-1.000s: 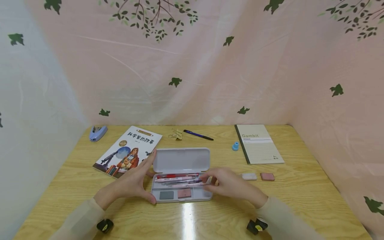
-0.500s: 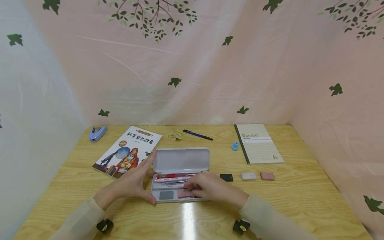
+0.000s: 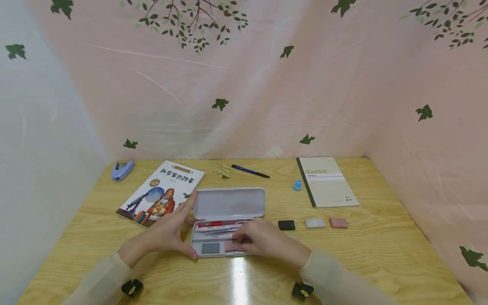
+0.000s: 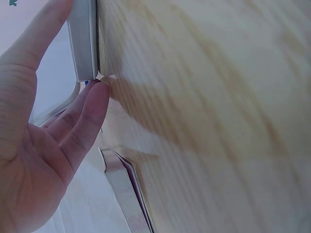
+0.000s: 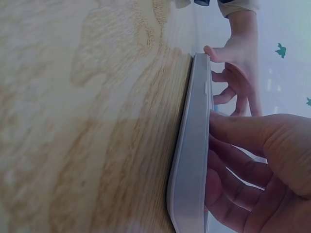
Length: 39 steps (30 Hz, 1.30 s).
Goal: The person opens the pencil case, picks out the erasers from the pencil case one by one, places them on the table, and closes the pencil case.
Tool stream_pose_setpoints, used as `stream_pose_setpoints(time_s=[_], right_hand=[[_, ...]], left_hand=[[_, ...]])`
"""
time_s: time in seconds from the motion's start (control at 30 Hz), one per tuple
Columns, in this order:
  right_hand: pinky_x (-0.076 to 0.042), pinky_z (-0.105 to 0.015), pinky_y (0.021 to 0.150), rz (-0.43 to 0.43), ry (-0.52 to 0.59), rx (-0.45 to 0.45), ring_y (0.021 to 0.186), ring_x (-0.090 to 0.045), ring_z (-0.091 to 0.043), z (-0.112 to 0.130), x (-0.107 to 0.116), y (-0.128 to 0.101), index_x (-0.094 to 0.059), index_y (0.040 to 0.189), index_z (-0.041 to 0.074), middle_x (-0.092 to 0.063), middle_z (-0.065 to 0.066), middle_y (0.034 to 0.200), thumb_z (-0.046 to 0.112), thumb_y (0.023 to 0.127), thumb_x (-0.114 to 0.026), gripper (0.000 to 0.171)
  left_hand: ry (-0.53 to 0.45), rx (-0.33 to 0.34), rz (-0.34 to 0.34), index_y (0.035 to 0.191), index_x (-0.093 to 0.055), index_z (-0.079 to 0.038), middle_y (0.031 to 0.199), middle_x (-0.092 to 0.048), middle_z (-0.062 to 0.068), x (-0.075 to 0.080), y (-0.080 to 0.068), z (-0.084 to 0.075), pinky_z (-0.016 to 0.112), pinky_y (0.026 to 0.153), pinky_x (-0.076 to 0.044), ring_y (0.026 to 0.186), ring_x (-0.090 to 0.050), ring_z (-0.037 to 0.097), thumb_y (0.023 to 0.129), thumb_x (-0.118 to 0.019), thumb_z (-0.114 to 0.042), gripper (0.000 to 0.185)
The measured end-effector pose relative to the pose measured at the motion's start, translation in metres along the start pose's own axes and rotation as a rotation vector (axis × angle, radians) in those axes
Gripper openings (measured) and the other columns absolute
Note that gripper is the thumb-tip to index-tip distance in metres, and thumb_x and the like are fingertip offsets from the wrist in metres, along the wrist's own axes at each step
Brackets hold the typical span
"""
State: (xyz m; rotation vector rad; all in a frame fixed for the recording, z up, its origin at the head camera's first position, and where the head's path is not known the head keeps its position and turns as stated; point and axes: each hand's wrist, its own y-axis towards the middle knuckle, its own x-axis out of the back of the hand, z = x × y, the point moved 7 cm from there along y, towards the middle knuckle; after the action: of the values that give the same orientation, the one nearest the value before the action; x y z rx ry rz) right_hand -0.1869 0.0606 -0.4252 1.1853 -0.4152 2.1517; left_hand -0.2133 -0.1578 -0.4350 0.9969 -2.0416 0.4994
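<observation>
Pencil case sits open at the near middle of the tabletop, lid tilted back toward the far side. Our left hand braces its left end, fingers straight and spread along the edge, thumb at the near corner. Our right hand is down in the tray's near compartments, fingers curled over the pink eraser beside the grey eraser; we cannot tell whether they pinch it or only touch it. Pens lie in the far slot. We judge the step as working the erasers in the tray. Black eraser, white eraser and another pink one lie in a row just right of the case. Next move likely needs the right hand reaching right for those while the left holds the case steady.
</observation>
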Motion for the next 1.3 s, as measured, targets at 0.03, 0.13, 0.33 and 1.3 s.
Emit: stream_pose_setpoints(time_s=[0.03, 0.13, 0.33, 1.3], right_hand=[[-0.046, -0.014, 0.064, 0.003, -0.006, -0.006, 0.070, -0.055, 0.006, -0.0003, -0.0007, 0.0004, -0.080, 0.104, 0.013, -0.073, 0.011, 0.089, 0.016, 0.090, -0.080, 0.014], [-0.047, -0.013, 0.065, 0.009, -0.020, -0.015, 0.071, -0.056, 0.006, 0.0001, -0.0018, 0.0015, -0.081, 0.102, 0.014, -0.073, 0.011, 0.090, 0.017, 0.091, -0.079, 0.012], [-0.048, -0.014, 0.066, 0.007, -0.043, -0.013, 0.074, -0.058, 0.004, 0.0031, -0.0022, 0.0029, -0.081, 0.100, 0.012, -0.073, 0.008, 0.090, 0.016, 0.091, -0.079, 0.010], [-0.045, -0.017, 0.067, 0.012, -0.049, -0.009, 0.073, -0.056, -0.002, 0.0011, -0.0041, 0.0072, -0.074, 0.087, 0.021, -0.063, 0.015, 0.087, 0.020, 0.090, -0.079, 0.007]], left_hand=[[0.000, 0.001, 0.001, 0.161, 0.018, -0.029, 0.168, -0.008, 0.018, -0.0001, -0.0001, 0.0001, 0.043, 0.089, -0.053, 0.108, -0.066, 0.010, 0.059, -0.092, -0.060, 0.153], [0.000, 0.005, 0.001, 0.161, 0.018, -0.029, 0.168, -0.008, 0.018, -0.0002, -0.0002, 0.0004, 0.044, 0.090, -0.053, 0.108, -0.066, 0.010, 0.059, -0.092, -0.060, 0.153], [0.004, 0.011, 0.003, 0.161, 0.018, -0.029, 0.168, -0.006, 0.017, -0.0004, -0.0002, 0.0008, 0.045, 0.091, -0.052, 0.109, -0.066, 0.010, 0.059, -0.091, -0.061, 0.153], [0.009, 0.011, -0.003, 0.161, 0.018, -0.029, 0.167, -0.011, 0.019, -0.0004, -0.0005, 0.0017, 0.046, 0.091, -0.052, 0.108, -0.066, 0.009, 0.058, -0.092, -0.062, 0.154]])
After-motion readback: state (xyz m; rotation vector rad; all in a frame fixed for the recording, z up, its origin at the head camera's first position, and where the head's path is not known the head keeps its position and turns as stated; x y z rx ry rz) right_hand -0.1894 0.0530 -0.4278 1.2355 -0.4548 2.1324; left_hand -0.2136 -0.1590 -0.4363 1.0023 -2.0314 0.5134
